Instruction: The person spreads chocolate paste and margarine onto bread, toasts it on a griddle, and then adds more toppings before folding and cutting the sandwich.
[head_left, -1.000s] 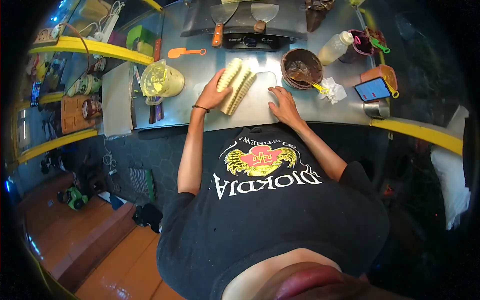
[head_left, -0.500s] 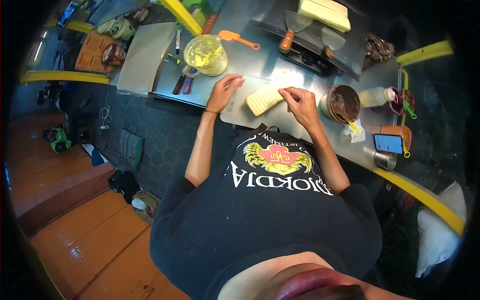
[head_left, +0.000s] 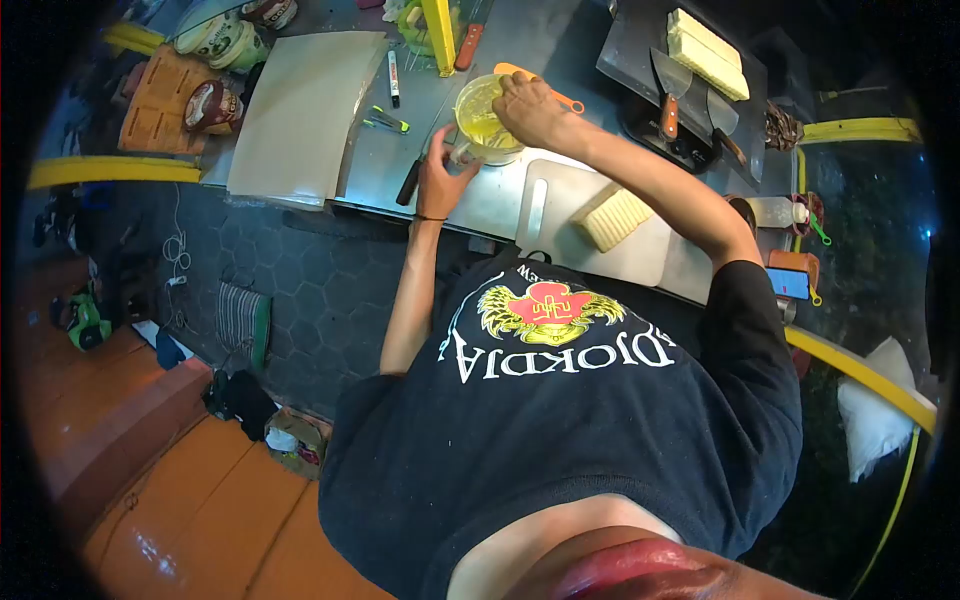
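Observation:
A clear jug [head_left: 472, 100] with yellow spread smeared inside stands on the metal counter. At its handle is my left hand [head_left: 446, 185], thumb and fingers closed around it. My right hand [head_left: 530, 112] reaches over the jug's far rim with curled fingers; whatever they hold is hidden. Closer to my body, a pale ridged loaf of bread [head_left: 612, 220] lies on a white cutting board [head_left: 555, 190], partly behind my right forearm. An orange spatula [head_left: 571, 103] lies behind the jug, mostly covered by it and my right hand.
At the back right, another bread block [head_left: 707, 55] sits on a black griddle [head_left: 625, 60] with two scrapers, one being an orange-handled scraper [head_left: 670, 115]. A marker [head_left: 393, 80], a green cutter [head_left: 388, 121] and a large flat board [head_left: 300, 115] lie left. A phone [head_left: 788, 283] rests right.
My right hand has left the bread and crossed left to the jug. My left hand has moved from beside the cutting board to the jug's handle. The camera view has shifted.

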